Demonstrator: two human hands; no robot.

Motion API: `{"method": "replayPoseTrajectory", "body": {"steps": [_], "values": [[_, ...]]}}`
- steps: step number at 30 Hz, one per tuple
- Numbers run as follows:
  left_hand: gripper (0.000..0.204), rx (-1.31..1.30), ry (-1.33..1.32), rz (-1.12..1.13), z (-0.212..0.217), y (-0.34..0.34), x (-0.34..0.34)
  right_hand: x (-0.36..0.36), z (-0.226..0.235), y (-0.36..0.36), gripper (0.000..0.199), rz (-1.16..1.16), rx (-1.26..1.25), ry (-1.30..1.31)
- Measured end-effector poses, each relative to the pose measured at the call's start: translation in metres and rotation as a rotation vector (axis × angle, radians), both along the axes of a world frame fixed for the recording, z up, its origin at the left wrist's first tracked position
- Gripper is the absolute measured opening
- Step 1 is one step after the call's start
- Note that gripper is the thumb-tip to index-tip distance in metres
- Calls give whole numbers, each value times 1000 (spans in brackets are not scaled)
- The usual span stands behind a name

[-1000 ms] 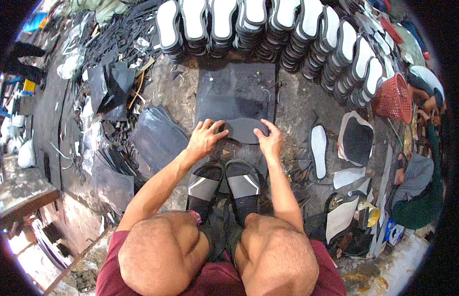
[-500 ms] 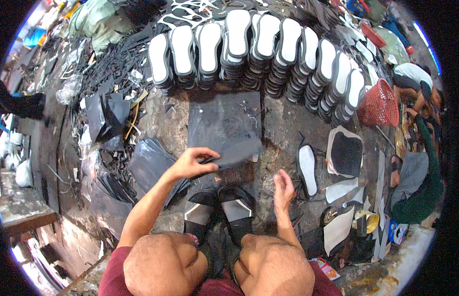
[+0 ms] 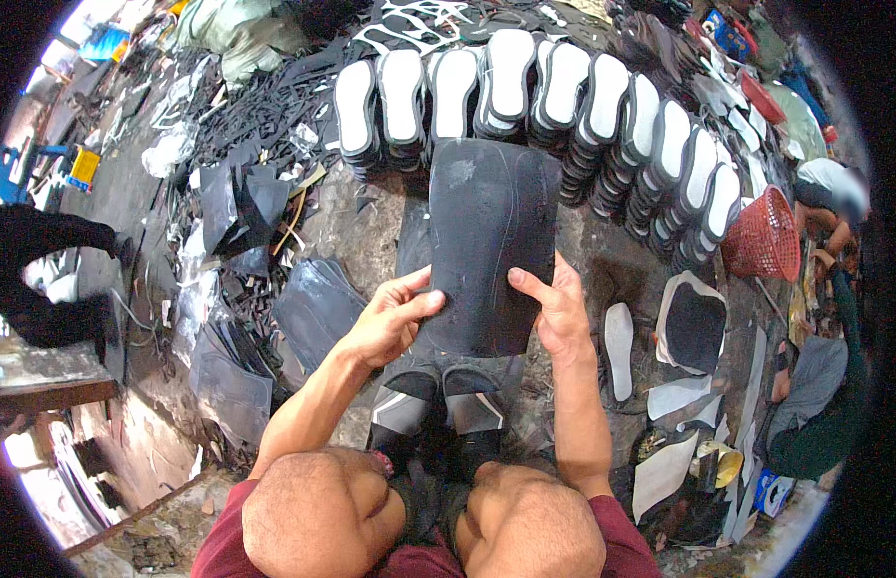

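Note:
Between both hands I hold up a black rubber-like sheet [image 3: 491, 250] with faint shoe-sole outlines drawn on it. My left hand [image 3: 395, 313] pinches its left edge low down, thumb on top. On the opposite edge, my right hand [image 3: 561, 313] is closed with the thumb laid over the face. Beyond the sheet, stacks of dark soles with white tops [image 3: 511, 77] stand in a curved row, partly hidden by it. A pile of similar black sheets [image 3: 318, 313] lies left of my left hand. One white-topped sole [image 3: 619, 352] rests on the floor to the right.
A red plastic basket [image 3: 759, 236] stands at the right end of the stacks, near a bent-over person [image 3: 833, 193]. Dark scraps [image 3: 246, 116] cover the far left floor. Another person's dark-clothed leg [image 3: 53, 236] shows at the left rim. A black pad [image 3: 695, 326] lies at right.
The black sheet, tilted and held only by my left hand before, is now raised and turned face-up toward me. My right hand, empty earlier, has taken its right edge.

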State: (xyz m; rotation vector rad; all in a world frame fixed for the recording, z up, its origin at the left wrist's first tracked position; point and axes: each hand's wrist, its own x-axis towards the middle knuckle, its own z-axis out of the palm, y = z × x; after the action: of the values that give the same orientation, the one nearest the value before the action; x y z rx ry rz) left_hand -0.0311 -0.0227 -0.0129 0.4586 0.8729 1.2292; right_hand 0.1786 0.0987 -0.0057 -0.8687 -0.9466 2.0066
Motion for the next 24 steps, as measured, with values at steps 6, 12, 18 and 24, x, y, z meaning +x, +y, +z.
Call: {"method": "replayPoseTrajectory", "body": {"steps": [6, 12, 18, 24], "values": [[48, 104, 353, -211, -5, -6, -16, 16, 20, 5, 94, -374, 829, -566], [45, 156, 465, -398, -10, -22, -24, 21, 80, 32, 25, 99, 691, -625], [41, 46, 350, -268, -8, -29, -28, 34, 46, 43, 15, 33, 353, -217], [42, 79, 423, 97, 3, -26, -23, 23, -4, 52, 23, -187, 270, -327]]}}
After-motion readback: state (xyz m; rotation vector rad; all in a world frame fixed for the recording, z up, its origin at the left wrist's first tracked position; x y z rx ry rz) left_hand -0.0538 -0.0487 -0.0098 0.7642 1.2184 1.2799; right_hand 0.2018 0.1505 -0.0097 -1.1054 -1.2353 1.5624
